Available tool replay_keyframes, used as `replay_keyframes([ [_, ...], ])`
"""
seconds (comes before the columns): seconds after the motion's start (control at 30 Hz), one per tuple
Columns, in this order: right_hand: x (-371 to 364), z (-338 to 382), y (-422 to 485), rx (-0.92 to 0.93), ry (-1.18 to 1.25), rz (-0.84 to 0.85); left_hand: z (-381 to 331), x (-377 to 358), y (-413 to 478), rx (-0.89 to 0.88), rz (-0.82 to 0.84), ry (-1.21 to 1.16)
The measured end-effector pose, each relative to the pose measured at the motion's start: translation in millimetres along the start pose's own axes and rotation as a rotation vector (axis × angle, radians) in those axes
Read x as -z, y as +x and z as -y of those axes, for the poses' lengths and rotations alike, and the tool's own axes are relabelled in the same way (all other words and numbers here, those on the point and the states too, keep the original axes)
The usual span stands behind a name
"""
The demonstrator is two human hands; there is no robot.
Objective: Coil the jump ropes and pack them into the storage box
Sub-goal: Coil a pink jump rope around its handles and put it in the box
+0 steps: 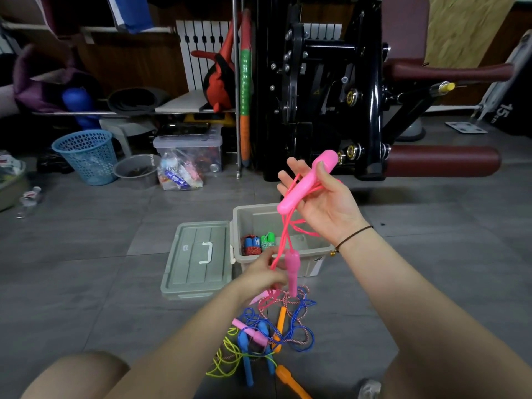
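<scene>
My right hand [319,203] is raised, palm toward me, with its thumb pressing one pink handle [305,182] of a pink jump rope against the fingers. The pink cord [285,234] loops down from it to my left hand [264,272], which pinches the cord beside the second pink handle [292,270] hanging upright. The grey storage box [311,256] stands open on the floor behind, with two coiled ropes [259,243] inside at its left end. A tangle of blue, orange, pink and yellow ropes [267,338] lies on the floor between my knees.
The box's grey lid [198,257] lies flat to its left. A blue mesh basket [86,156], a metal bowl [135,169] and a clear bin with a plastic bag [187,156] stand farther back left. A black exercise machine [345,96] rises behind the box.
</scene>
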State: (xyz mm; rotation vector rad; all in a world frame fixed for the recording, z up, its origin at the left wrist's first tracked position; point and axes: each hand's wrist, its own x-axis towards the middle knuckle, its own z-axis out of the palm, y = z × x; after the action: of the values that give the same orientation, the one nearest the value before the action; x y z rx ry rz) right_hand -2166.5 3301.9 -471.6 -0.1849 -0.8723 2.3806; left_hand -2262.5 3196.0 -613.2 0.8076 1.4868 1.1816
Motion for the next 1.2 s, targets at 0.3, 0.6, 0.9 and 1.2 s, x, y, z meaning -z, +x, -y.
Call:
replay_keyframes([
  [0.3,4.5,8.2,3.5,0.030,0.021,-0.019,-7.9,20.0,-2.2,0.068,0.444,-0.781],
  [0.6,12.7,13.6,0.2,-0.112,-0.181,-0.085,-11.3,7.5,6.4,0.130,-0.308,0.044],
  [0.9,44.2,-0.8,-8.1,-0.327,-0.757,-0.245,-34.0,33.7,-25.6,0.189,-0.314,-0.234],
  [1.2,36.2,-43.4,-18.4,-0.450,-1.032,0.070,-58.4,4.3,-37.9,0.013,-0.180,-0.345],
])
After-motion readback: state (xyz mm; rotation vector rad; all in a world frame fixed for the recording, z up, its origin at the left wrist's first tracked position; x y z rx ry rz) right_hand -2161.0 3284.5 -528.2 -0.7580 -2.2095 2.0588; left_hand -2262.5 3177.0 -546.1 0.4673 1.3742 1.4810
